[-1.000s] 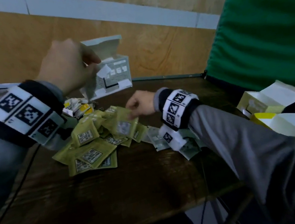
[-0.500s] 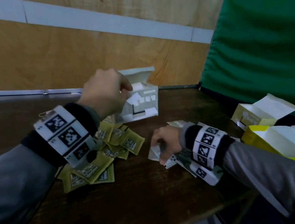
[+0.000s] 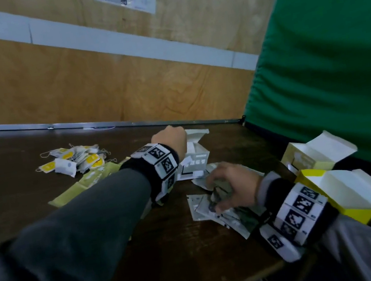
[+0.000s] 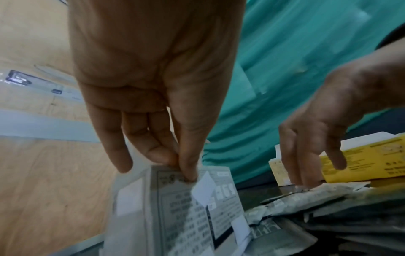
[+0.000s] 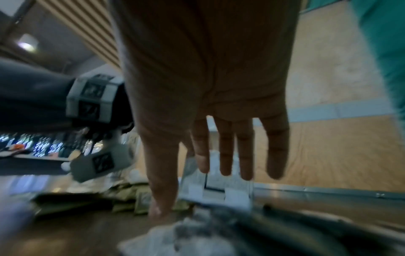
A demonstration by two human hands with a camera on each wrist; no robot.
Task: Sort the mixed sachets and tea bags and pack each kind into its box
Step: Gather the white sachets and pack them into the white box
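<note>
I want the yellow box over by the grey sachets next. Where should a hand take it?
Judging by its pose: grip the yellow box across its closed body, from above, not by the open white flap, which sticks out and would likely bend.

Left forearm (image 3: 106, 202) hid most of olive sachets (image 3: 93, 180). Grey sachets (image 5: 197, 239) blurred in right wrist view; box print (image 4: 188, 213) unreadable.

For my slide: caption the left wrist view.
Left hand pinches the grey box rim; right hand reaches grey sachets.
</note>
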